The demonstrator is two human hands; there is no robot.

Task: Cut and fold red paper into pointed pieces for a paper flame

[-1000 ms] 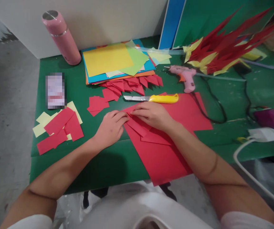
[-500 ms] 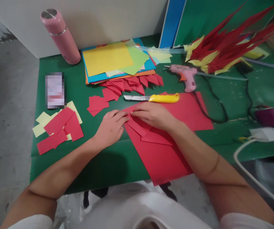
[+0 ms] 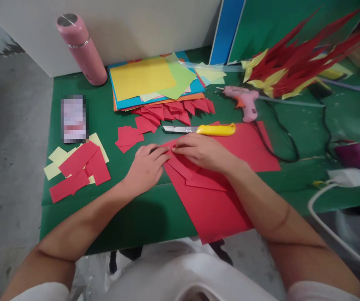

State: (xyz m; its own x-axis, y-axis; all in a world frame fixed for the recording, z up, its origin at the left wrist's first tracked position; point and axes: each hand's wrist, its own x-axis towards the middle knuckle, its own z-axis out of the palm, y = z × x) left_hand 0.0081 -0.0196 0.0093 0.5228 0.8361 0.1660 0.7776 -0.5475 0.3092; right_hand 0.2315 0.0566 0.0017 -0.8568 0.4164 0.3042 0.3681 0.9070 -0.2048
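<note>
Both hands meet at a small red paper strip (image 3: 181,167) lying over a large red sheet (image 3: 217,213). My left hand (image 3: 147,167) has its fingers closed at the strip's upper left end. From the other side my right hand (image 3: 200,151) pinches that same end, its fingers pressed together. The fingertips nearly touch, and the strip's far end is partly hidden beneath them. Another red strip (image 3: 206,180) lies under my right hand on the sheet. Just beyond my right hand rests a yellow-handled utility knife (image 3: 216,129), its blade out and pointing left.
Red and yellow scraps (image 3: 79,167) and a phone (image 3: 74,119) are at left, near a pink bottle (image 3: 87,58). Behind are stacked coloured sheets (image 3: 142,79) and folded red pieces (image 3: 167,112). A corded pink glue gun (image 3: 244,100) and a red-yellow paper flame (image 3: 286,62) stand right.
The hands and the strip stay almost in place. The view has shifted very slightly.
</note>
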